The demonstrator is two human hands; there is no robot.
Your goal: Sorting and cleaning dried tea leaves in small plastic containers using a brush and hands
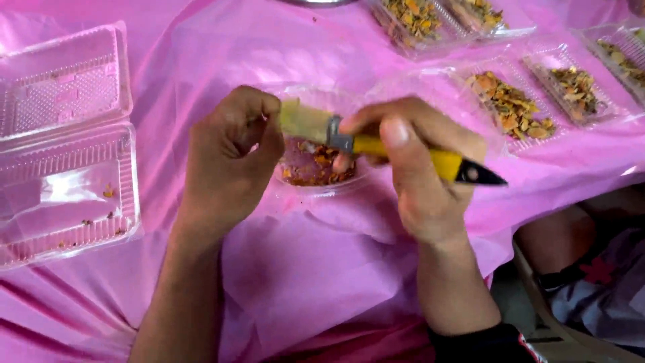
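My right hand point(420, 178) grips a paintbrush point(403, 152) with a yellow handle, black tip and pale bristles, held level over a round clear plastic dish point(316, 183). The dish holds a little orange-brown dried material. My left hand point(232, 158) is curled, its fingertips pinched at the bristle end of the brush, just left of the dish. Whether it holds anything small between the fingers is hidden.
An open clear clamshell box point(64, 144) lies at the left on the pink tablecloth point(302, 269), with a few crumbs inside. Several clear trays of orange-brown dried bits point(510, 104) sit at the back right. Another person's leg point(571, 249) shows at lower right.
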